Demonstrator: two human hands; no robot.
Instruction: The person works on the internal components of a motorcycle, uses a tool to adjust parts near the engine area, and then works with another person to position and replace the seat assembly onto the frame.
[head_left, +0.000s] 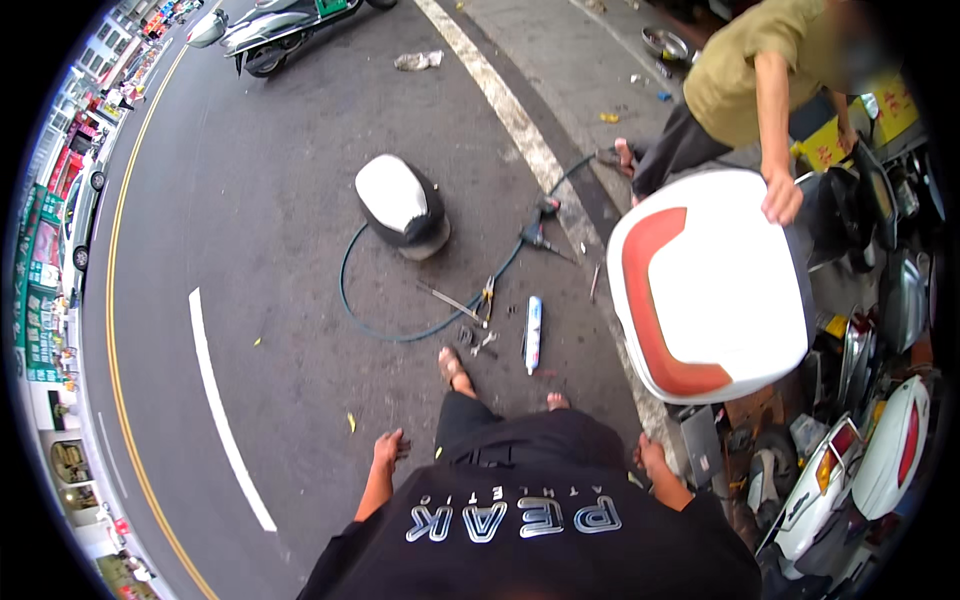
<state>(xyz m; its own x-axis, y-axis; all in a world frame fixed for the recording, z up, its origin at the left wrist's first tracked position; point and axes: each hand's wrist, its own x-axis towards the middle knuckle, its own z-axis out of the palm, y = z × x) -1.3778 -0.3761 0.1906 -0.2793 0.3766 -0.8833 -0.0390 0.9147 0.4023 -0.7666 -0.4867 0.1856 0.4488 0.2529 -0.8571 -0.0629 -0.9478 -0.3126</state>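
My left hand [390,448] hangs low beside my leg, fingers apart and holding nothing. My right hand [651,455] is down by my other side, fingers curled; whether they hold anything is unclear. Just above it, a person's hand [781,198] grips a white scooter top box [735,290] with a red panel. On the pavement before me lie a white sealant tube [533,334], yellow-handled pliers [488,300], a long metal rod [452,302], small wrenches [484,342], a green hose [350,310] with a tool [533,233], and a black-and-white seat unit [398,205].
The co-worker [740,85] stands at the right among parked scooters [890,450]. A scooter [265,40] stands at the top left. A white painted line [520,125] runs along the kerb side. A road with a parked car [85,215] runs along the left.
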